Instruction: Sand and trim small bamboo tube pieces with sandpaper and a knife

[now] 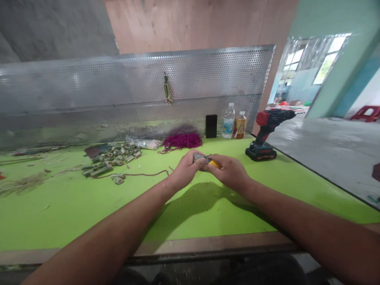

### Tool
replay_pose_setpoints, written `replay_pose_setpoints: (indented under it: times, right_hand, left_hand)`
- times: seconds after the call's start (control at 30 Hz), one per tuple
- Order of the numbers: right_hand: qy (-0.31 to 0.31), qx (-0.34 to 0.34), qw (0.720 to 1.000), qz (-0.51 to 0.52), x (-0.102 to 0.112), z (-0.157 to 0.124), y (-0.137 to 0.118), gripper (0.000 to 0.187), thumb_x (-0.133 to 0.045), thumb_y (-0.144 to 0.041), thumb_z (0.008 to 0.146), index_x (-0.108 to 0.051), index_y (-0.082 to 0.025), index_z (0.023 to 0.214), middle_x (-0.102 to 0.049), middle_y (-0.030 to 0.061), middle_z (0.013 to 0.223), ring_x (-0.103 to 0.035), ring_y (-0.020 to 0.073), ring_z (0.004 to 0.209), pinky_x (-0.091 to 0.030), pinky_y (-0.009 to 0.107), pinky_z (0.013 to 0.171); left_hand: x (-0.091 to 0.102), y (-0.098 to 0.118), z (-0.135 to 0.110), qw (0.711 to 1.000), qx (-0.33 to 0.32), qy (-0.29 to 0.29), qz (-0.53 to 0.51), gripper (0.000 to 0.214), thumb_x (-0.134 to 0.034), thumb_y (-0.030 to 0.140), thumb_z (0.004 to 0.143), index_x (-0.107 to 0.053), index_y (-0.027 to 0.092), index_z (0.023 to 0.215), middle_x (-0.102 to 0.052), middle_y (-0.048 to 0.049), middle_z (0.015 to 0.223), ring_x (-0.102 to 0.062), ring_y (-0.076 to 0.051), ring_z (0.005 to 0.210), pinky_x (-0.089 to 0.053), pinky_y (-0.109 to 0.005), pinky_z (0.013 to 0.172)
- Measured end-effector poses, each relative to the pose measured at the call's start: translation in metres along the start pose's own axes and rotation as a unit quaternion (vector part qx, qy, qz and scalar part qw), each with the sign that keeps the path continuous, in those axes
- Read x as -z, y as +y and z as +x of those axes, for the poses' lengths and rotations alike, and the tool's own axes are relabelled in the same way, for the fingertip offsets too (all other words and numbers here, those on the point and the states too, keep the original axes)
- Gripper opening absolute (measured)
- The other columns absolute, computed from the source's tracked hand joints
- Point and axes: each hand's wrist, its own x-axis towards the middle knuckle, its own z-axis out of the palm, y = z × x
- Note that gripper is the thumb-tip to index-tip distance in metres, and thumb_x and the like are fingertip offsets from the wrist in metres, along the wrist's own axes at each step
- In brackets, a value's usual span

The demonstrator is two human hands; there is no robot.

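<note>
Both my hands meet above the middle of the green table (74, 206). My left hand (185, 170) is closed around the grey end of a small yellow and grey tool (208, 160), probably a utility knife. My right hand (230, 172) is closed on its yellow end. The tool is mostly hidden by my fingers. A thin red cord (139, 174) lies on the table just left of my left hand.
Several short bamboo pieces (111, 158) lie at the left, a magenta yarn pile (181, 140) behind my hands. A black phone (211, 126), two bottles (228, 120) and a red cordless drill (265, 132) stand at the back right. A perforated metal sheet (118, 95) backs the table.
</note>
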Motion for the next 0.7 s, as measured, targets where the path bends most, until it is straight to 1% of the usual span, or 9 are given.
replay_pose_setpoints:
  times: [0.07,0.1,0.17,0.2,0.27,0.37,0.5,0.6,0.7]
  right_hand:
    - [0.004,-0.006,1.000,0.003,0.0004,0.0005,-0.0006,0.035,-0.051,-0.051,0.093,-0.065,-0.020,0.087,-0.065,0.0020,0.071,-0.052,0.0136,0.060,-0.024,0.025,0.055]
    - [0.005,-0.007,1.000,0.006,0.0005,0.0007,-0.0007,0.037,-0.051,-0.053,0.093,-0.065,-0.020,0.087,-0.065,0.0021,0.071,-0.051,0.0135,0.059,-0.024,0.025,0.054]
    - [0.005,-0.003,1.000,0.012,0.0004,0.0007,-0.0006,0.037,-0.051,-0.054,0.092,-0.067,-0.020,0.090,-0.067,0.0027,0.073,-0.052,0.0138,0.060,-0.024,0.025,0.055]
    - [0.002,-0.001,1.000,0.014,0.0003,0.0006,-0.0005,0.037,-0.052,-0.053,0.092,-0.067,-0.020,0.092,-0.067,0.0030,0.074,-0.053,0.0140,0.061,-0.025,0.025,0.055]
    - [-0.006,0.000,1.000,0.021,0.0000,0.0004,-0.0001,0.035,-0.053,-0.052,0.092,-0.067,-0.020,0.093,-0.067,0.0031,0.073,-0.054,0.0143,0.061,-0.025,0.025,0.055]
    - [-0.015,-0.003,0.999,0.029,0.0003,0.0004,0.0000,0.035,-0.053,-0.051,0.092,-0.067,-0.020,0.091,-0.066,0.0029,0.071,-0.053,0.0142,0.060,-0.026,0.025,0.055]
    - [-0.008,-0.004,0.999,0.033,0.0016,-0.0005,-0.0019,0.033,-0.053,-0.050,0.091,-0.068,-0.020,0.093,-0.068,0.0031,0.075,-0.054,0.0143,0.062,-0.027,0.025,0.056]
    - [-0.007,0.000,0.999,0.037,0.0016,-0.0016,-0.0045,0.034,-0.052,-0.051,0.092,-0.068,-0.021,0.096,-0.068,0.0027,0.076,-0.054,0.0142,0.063,-0.027,0.025,0.056]
    - [0.002,-0.015,1.000,0.021,0.0014,0.0014,-0.0020,0.038,-0.049,-0.054,0.092,-0.067,-0.020,0.091,-0.065,0.0019,0.070,-0.051,0.0139,0.058,-0.026,0.025,0.054]
  left_hand:
    - [-0.0011,0.0029,-0.0009,1.000,0.010,0.005,-0.007,0.029,-0.055,0.037,0.089,-0.055,0.013,0.106,-0.056,-0.0035,0.085,-0.050,-0.014,0.076,-0.042,-0.027,0.071]
    - [-0.0011,0.0039,-0.0014,1.000,0.018,0.004,-0.011,0.035,-0.056,0.037,0.089,-0.054,0.012,0.114,-0.057,-0.0037,0.085,-0.050,-0.015,0.077,-0.042,-0.028,0.072]
    - [-0.0002,0.0048,-0.0024,0.999,0.033,0.001,-0.018,0.052,-0.059,0.037,0.088,-0.046,0.014,0.133,-0.056,-0.0036,0.089,-0.050,-0.015,0.079,-0.042,-0.029,0.076]
    - [0.0008,0.0045,-0.0027,0.999,0.038,0.000,-0.020,0.060,-0.060,0.038,0.087,-0.041,0.016,0.140,-0.056,-0.0037,0.091,-0.050,-0.015,0.080,-0.042,-0.030,0.077]
    - [0.0030,0.0027,-0.0029,0.999,0.043,-0.008,-0.023,0.068,-0.062,0.041,0.087,-0.036,0.019,0.146,-0.056,-0.0044,0.095,-0.049,-0.015,0.082,-0.042,-0.031,0.079]
    - [0.0060,-0.0014,-0.0018,0.999,0.031,-0.022,-0.031,0.070,-0.063,0.043,0.086,-0.037,0.021,0.146,-0.055,-0.0047,0.096,-0.049,-0.015,0.081,-0.043,-0.031,0.077]
    - [0.0065,-0.0047,0.0004,0.999,0.022,-0.025,-0.030,0.061,-0.063,0.043,0.086,-0.046,0.020,0.139,-0.056,-0.0040,0.091,-0.050,-0.015,0.078,-0.043,-0.030,0.076]
    - [0.0044,-0.0028,0.0008,0.999,0.031,-0.023,-0.025,0.053,-0.062,0.044,0.086,-0.052,0.018,0.132,-0.056,-0.0034,0.086,-0.049,-0.014,0.075,-0.044,-0.030,0.074]
    - [0.0036,0.0009,0.0002,0.998,0.045,-0.032,-0.026,0.050,-0.057,0.047,0.089,-0.055,0.015,0.127,-0.055,-0.0029,0.080,-0.048,-0.014,0.071,-0.044,-0.030,0.072]
